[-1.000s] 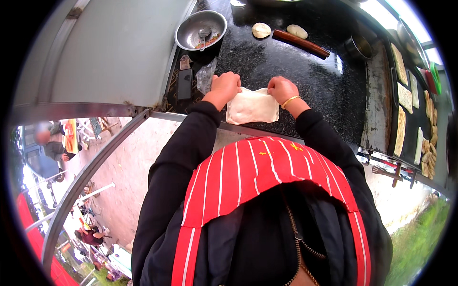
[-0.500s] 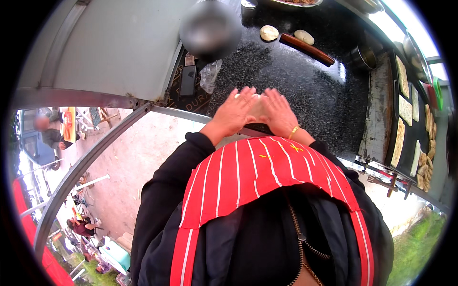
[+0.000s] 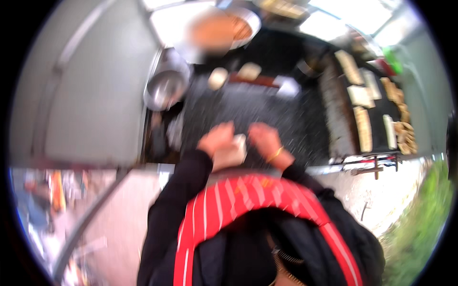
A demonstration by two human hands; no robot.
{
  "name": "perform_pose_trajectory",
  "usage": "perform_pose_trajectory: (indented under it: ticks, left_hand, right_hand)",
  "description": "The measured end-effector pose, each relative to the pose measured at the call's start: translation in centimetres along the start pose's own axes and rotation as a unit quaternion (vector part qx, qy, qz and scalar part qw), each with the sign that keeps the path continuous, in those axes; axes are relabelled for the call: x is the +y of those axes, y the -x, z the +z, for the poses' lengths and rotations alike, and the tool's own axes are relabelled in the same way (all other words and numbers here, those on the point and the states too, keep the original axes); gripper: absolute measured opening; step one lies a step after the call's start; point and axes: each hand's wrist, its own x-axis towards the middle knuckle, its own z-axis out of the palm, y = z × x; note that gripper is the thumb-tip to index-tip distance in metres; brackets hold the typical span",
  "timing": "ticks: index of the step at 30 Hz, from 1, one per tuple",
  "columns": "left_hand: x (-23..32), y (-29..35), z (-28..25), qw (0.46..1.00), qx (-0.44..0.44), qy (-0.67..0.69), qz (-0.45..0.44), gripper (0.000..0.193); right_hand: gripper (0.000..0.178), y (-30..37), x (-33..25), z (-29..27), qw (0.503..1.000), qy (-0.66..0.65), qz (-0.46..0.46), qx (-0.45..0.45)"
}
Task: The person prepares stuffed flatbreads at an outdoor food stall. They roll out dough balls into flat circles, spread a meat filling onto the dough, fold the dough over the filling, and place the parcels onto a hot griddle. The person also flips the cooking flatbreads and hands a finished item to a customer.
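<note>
A pale, flattened piece of dough (image 3: 233, 153) lies at the near edge of the dark counter (image 3: 210, 105). My left hand (image 3: 217, 138) is against the dough's left side, its fingers smeared by motion, so I cannot tell whether they grip it. Just right of the dough, apart from it, is my right hand (image 3: 266, 143), with a yellow bracelet at the wrist; its fingers look bent but are blurred too. Farther back are a round dough ball (image 3: 218, 78), a second dough piece (image 3: 249, 71) and a reddish-brown rolling pin (image 3: 260, 80).
At back left stands a metal bowl (image 3: 167, 88); behind it, a large bowl of orange-brown filling (image 3: 222, 31). On the right, a griddle (image 3: 379, 121) carries long flatbreads (image 3: 363, 128) and several browned pieces (image 3: 405, 138). A grey panel (image 3: 102, 90) borders the left.
My view has swung, bringing the filling bowl and griddle further into sight. My hands, flat together over the dough before, are now apart, and the dough shows between them.
</note>
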Motion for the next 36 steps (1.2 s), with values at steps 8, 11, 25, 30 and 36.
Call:
perform_pose_trajectory:
  ticks: [8,11,25,30,36]
  left_hand:
    - [-2.4,0.7,0.4,0.978,-0.174,0.058,0.096,0.034]
    - [-2.7,2.6,-2.1,0.967,-0.14,0.193,0.086,0.031]
    - [-11.6,15.0,3.3,0.578,0.129,0.806,-0.003,0.079]
    - [-4.9,16.0,0.3,0.465,0.048,0.88,0.084,0.065]
    - [-2.9,10.4,0.6,0.59,0.001,0.807,0.021,0.043]
  right_hand:
    - [0.056,1.9,-0.5,2.6,0.673,-0.695,0.241,-0.084]
    - [0.068,-0.1,-1.4,6.2,0.547,-0.786,0.193,-0.215]
    - [0.049,-9.0,-13.8,-3.1,0.442,-0.841,0.164,-0.265]
    - [0.047,-7.6,-11.6,-7.4,0.537,-0.785,0.216,-0.222]
    - [0.018,-1.0,-9.3,-7.2,0.673,-0.687,0.271,0.041]
